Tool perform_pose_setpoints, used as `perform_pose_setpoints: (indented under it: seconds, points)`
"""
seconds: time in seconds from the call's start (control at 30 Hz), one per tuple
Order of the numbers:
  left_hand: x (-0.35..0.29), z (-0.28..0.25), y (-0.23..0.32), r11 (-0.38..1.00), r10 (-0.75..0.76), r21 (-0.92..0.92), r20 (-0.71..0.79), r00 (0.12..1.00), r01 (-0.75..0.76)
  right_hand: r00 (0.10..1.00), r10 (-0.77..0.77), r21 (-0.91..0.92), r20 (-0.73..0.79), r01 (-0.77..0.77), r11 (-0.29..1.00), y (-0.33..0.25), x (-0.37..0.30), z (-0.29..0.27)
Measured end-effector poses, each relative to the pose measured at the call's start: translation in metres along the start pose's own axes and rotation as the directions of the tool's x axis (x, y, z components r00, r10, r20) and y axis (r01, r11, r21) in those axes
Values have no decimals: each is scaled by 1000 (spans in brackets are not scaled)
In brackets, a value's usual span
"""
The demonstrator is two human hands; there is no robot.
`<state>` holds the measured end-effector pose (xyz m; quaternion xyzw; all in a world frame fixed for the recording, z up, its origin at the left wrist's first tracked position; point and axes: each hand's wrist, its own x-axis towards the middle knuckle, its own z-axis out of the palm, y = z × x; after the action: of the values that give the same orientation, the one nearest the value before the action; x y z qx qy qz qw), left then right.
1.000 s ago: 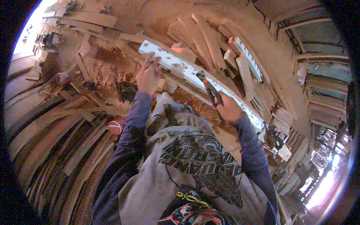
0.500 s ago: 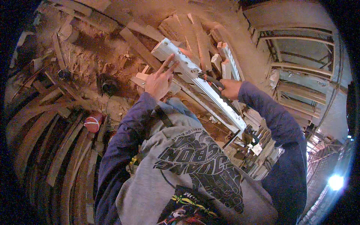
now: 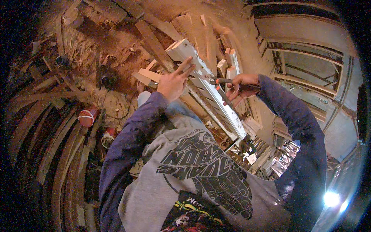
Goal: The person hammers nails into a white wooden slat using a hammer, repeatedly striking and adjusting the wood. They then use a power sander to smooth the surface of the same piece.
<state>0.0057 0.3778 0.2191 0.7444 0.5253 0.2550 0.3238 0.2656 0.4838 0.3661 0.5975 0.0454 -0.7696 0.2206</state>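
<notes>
A long white-painted wooden beam (image 3: 230, 116), chipped and rough along its face, lies slanting in front of me from upper left to lower right. My left hand (image 3: 172, 85) rests at its upper end, index and middle fingers stretched out across the wood; the thumb is hidden. Over the beam's middle, my right hand (image 3: 245, 84) holds a pair of pliers (image 3: 222, 81) with black and orange handles. The handles are spread apart, and my fingers are loosely around them. The jaws sit at the beam's surface; whether they grip anything is too small to tell.
Timber offcuts (image 3: 154, 36) lie beyond the beam, with more white-edged pieces (image 3: 232, 63) to its right. Curved dark planks (image 3: 58, 166) fill the left side, near a red container (image 3: 88, 116). A wooden frame (image 3: 305, 65) stands at the right.
My right hand has loosened, its fingers now more spread, and the pliers' handles have come apart. The left hand keeps its place on the beam. The whole view has shifted slightly.
</notes>
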Motion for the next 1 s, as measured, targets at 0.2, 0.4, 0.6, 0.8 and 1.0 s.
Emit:
perform_pose_setpoints:
  seconds: [0.2, 0.4, 0.6, 0.8, 1.0]
  points:
    - [1, 2, 0, 1000, 2, -26, 25, 1000, -1, 988, -111, 216, 111, 85, 973, 7, 2, -7]
    - [-1, 14, -9, 999, 29, -43, 31, 999, -27, 917, -360, 263, 171, 309, 914, 43, 10, -13]
    - [-1, 20, -18, 992, 113, -49, -15, 993, -114, 831, -530, 70, -168, 546, 835, 115, 37, -11]
    - [-12, 4, 9, 925, 107, -359, -73, 992, -127, 579, -786, -619, -215, 542, 568, 163, 74, 32]
    - [-35, -15, 37, 696, -148, -626, 353, 924, 351, 578, -795, -800, -186, 380, 464, 174, 77, 68]
